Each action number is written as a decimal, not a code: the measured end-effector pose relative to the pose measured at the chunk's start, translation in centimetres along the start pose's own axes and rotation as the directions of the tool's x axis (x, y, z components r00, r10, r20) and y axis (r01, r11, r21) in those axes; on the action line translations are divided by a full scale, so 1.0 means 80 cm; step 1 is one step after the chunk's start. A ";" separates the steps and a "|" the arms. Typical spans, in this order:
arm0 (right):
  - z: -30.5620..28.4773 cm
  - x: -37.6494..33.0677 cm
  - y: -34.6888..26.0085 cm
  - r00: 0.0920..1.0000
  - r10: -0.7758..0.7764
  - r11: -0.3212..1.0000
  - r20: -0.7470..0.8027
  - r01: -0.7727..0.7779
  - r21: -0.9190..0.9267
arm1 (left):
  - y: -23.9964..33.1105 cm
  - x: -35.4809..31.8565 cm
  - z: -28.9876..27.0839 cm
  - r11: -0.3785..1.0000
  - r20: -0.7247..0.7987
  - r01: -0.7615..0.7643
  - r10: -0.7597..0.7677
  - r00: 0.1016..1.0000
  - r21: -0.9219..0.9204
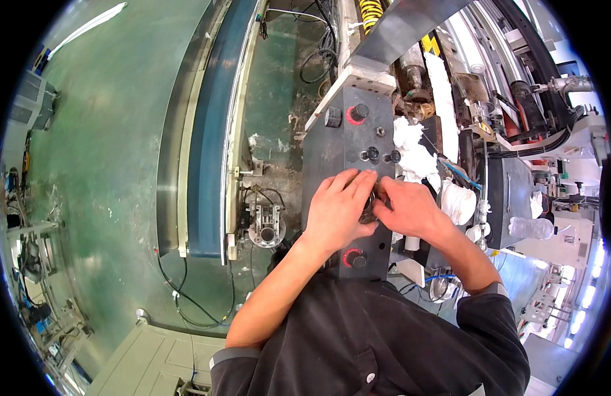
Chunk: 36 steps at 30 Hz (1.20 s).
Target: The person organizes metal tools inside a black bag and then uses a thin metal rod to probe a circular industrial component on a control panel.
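Both hands meet over a dark grey metal control panel (pixel 348 148). The left hand (pixel 337 211) lies flat, its fingers (pixel 356 181) bent around a small dark round part (pixel 371 206). The right hand (pixel 408 208) closes its fingers (pixel 385 210) on the same part from the other side, so the part sits between the two hands and is mostly hidden. Just beyond the fingers stand two small black knobs (pixel 370 154). Below the left wrist is a red-ringed black button (pixel 353 259). To the right of the fingers lie crumpled white rags (pixel 414 155), and further right a clear plastic bottle (pixel 530 228); what is inside it I cannot tell.
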State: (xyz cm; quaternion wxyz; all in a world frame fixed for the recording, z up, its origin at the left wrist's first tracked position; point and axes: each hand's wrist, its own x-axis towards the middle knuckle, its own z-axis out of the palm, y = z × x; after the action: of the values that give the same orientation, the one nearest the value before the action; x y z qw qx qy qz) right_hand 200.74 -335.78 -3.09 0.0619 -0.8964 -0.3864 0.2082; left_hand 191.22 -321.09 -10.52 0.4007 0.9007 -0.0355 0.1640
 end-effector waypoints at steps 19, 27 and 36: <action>0.004 0.001 0.008 0.985 0.109 0.991 0.132 -0.098 -0.091 | 0.000 0.001 -0.001 1.000 -0.013 0.000 0.000 1.000 0.008; 0.003 -0.003 0.001 0.996 0.073 0.997 0.042 -0.075 0.025 | 0.000 0.000 -0.002 1.000 -0.015 0.006 -0.006 1.000 0.001; 0.005 0.001 0.012 0.991 0.068 0.996 0.111 -0.061 -0.069 | 0.000 0.001 -0.003 1.000 0.000 0.002 -0.002 1.000 0.009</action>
State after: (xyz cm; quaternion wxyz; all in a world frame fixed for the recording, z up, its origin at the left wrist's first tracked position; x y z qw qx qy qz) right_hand 201.28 -336.42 -3.73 0.0037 -0.8966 -0.3668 0.2480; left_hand 191.26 -320.92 -10.38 0.3966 0.9026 -0.0337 0.1638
